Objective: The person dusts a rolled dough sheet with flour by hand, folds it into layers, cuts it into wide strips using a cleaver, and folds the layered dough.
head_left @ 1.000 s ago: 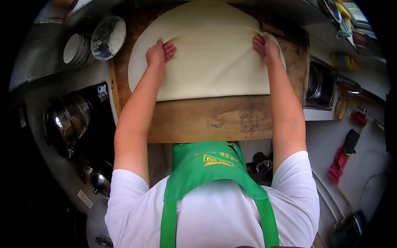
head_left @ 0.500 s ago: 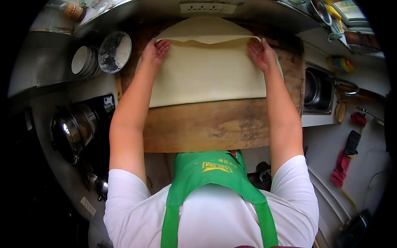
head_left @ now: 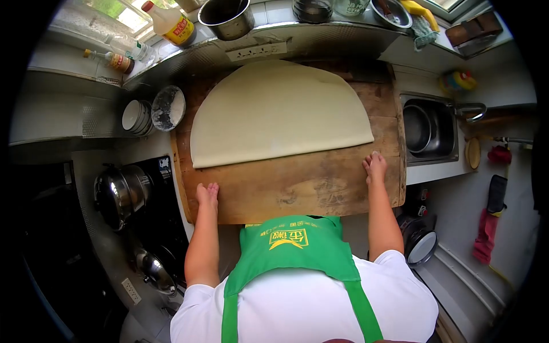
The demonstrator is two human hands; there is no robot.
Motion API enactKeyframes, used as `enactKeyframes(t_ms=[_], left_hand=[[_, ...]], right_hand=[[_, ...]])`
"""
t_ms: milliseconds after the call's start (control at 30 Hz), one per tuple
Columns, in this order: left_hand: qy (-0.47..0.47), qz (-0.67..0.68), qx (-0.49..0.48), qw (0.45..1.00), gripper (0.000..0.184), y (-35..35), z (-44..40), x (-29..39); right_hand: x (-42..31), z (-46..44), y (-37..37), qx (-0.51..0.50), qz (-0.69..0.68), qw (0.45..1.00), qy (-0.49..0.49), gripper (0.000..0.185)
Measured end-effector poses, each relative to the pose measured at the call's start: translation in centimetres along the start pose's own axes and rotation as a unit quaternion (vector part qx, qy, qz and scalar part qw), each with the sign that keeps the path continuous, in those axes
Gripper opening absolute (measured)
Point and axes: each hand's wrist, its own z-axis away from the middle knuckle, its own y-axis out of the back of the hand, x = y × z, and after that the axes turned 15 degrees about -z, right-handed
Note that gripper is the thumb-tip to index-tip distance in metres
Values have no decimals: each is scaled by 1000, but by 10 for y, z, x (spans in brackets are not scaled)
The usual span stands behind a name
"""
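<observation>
A large pale sheet of dough (head_left: pixel 280 117) lies folded into a half-round on the wooden board (head_left: pixel 269 197), its straight edge towards me and its curved edge at the back. My left hand (head_left: pixel 207 194) is over the board's left front part, nearer to me than the dough and apart from it. It is open, with loosely bent fingers and nothing in them. Just below the dough's right corner is my right hand (head_left: pixel 375 167), also open and holding nothing, its fingers slightly curled. A small gap shows between its fingertips and the dough.
Left of the board stand a bowl with white powder (head_left: pixel 169 108), stacked bowls (head_left: pixel 134 116) and a steel pot (head_left: pixel 120 194). A sink (head_left: pixel 429 128) is at the right. Along the back sill are a sauce bottle (head_left: pixel 171 26) and a metal pot (head_left: pixel 227 20).
Both hands have let go of the dough's upper layer and drawn back towards me. The dough now lies flat in a half-round. The view has tilted up, showing more of the sill.
</observation>
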Motion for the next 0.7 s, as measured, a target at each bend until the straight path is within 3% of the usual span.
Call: enactKeyframes(t_ms=[100,233,300,333,367,400,433,500,533,600,633,700], left_hand=[[19,84,-17,996,74,-20,-4,-4],[-11,90,-51,995,69,-84,10,14],[-30,83,-55,995,67,-95,8,15],[-45,76,-53,995,65,-102,9,17],[-3,14,45,999,60,-110,16,24],[-8,17,40,999,60,-111,26,28],[-47,-97,47,993,56,-110,29,27],[-123,-252,64,958,51,-110,29,31],[-123,-252,62,958,51,-112,30,32],[-70,-192,125,971,50,-117,29,40],[-69,-193,121,971,50,-118,29,42],[-47,-72,70,994,47,-116,26,48]], right_hand=[[-12,36,-24,22,-109,992,-67,29],[-17,25,-68,-7,-125,984,-125,31],[-11,13,-84,29,30,991,-128,41],[-8,10,-88,25,25,992,-124,41],[-4,7,-93,7,79,995,-64,43],[0,7,-97,-11,133,991,-3,46],[2,14,-106,-2,105,994,29,42],[-2,26,-120,-24,42,999,6,39],[-3,31,-121,-41,-17,999,-22,36],[0,42,-129,-24,3,1000,-9,34],[2,41,-129,-7,24,1000,1,34],[11,42,-132,-6,19,1000,-5,34]])
